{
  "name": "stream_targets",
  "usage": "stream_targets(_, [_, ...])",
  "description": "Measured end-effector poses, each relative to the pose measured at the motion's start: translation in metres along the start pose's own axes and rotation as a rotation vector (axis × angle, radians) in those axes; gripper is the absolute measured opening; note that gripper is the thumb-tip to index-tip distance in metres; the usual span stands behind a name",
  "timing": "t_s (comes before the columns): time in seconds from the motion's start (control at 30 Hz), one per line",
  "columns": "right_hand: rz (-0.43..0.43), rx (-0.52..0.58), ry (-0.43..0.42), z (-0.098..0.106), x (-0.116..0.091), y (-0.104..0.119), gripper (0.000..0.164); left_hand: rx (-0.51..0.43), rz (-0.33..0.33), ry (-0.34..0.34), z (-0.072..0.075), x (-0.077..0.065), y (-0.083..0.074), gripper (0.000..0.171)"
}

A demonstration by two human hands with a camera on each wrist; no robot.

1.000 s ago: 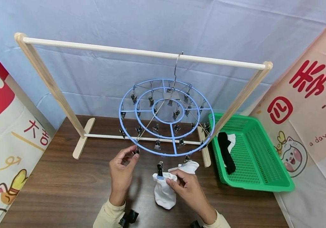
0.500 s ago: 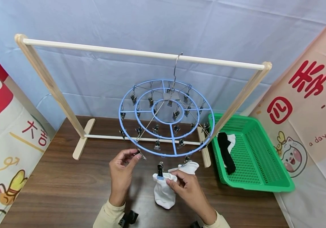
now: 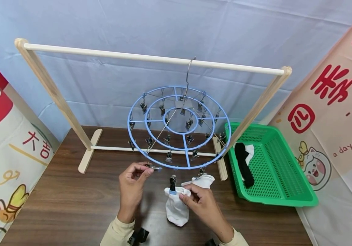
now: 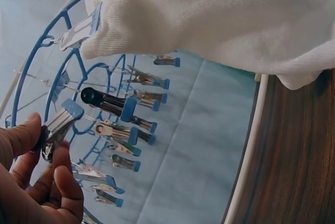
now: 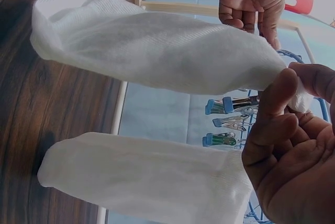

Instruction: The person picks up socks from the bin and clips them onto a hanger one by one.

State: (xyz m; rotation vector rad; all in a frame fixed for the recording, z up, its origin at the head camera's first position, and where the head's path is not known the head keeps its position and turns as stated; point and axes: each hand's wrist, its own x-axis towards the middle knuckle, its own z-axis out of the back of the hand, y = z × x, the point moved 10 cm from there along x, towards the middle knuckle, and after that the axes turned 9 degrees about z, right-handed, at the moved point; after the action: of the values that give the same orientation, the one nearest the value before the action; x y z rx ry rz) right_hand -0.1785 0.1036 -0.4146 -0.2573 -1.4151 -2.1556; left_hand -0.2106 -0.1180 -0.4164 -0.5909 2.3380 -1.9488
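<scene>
My left hand [image 3: 131, 186] pinches a metal clip [image 3: 155, 167] at the front left of the blue round hanger [image 3: 189, 167]. In the left wrist view that clip's blue-tipped end [image 4: 72, 110] points away from the fingers. My right hand [image 3: 205, 205] pinches the top edge of a white sock [image 3: 177, 210]. Another clip [image 3: 172, 184] grips the sock's upper edge, left of the right fingers. Behind the right hand, a second white sock [image 3: 205, 180] hangs from the ring by a clip [image 3: 201, 171]. Both socks [image 5: 157, 56] dangle lengthwise in the right wrist view.
A wooden rack [image 3: 151, 58] carries the hanger by its hook [image 3: 188, 73]. Several other clips [image 3: 169, 157] hang around the rings. On the right stands a green basket [image 3: 281, 201] with a black sock [image 3: 244, 165] and something white [image 3: 250, 152] inside. Brown table [image 3: 71, 205] lies below.
The clip in my left fingers has turned from mostly hidden to pointing right, toward the sock. Both hands stay nearly in place, and the right keeps hold of the sock.
</scene>
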Motion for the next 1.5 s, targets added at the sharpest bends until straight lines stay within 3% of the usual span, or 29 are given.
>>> stream_targets(0.27, [-0.025,0.008,0.003,-0.001,-0.001,-0.003,0.017,-0.092,0.099,0.034,-0.002,0.001,0.009,0.035])
stream_targets(0.53, [-0.052,-0.017,0.012,-0.002,-0.001,-0.004,0.016,-0.081,0.181,0.030,-0.001,0.001,0.017,0.029])
stream_targets(0.77, [-0.068,-0.011,0.007,0.006,0.008,0.025,0.010,-0.103,0.226,0.013,0.002,0.001,0.023,0.027])
stream_targets(1.07, [-0.096,-0.041,-0.017,0.007,-0.004,-0.012,0.012,-0.152,0.214,0.008,0.003,0.000,0.024,0.025])
stream_targets(1.27, [-0.158,0.021,-0.049,0.014,-0.008,-0.021,0.016,-0.162,0.189,0.018,0.004,-0.001,0.021,0.025])
stream_targets(1.5, [-0.154,0.042,-0.068,0.026,-0.010,-0.023,0.012,-0.189,0.186,0.039,0.003,-0.001,0.019,0.024])
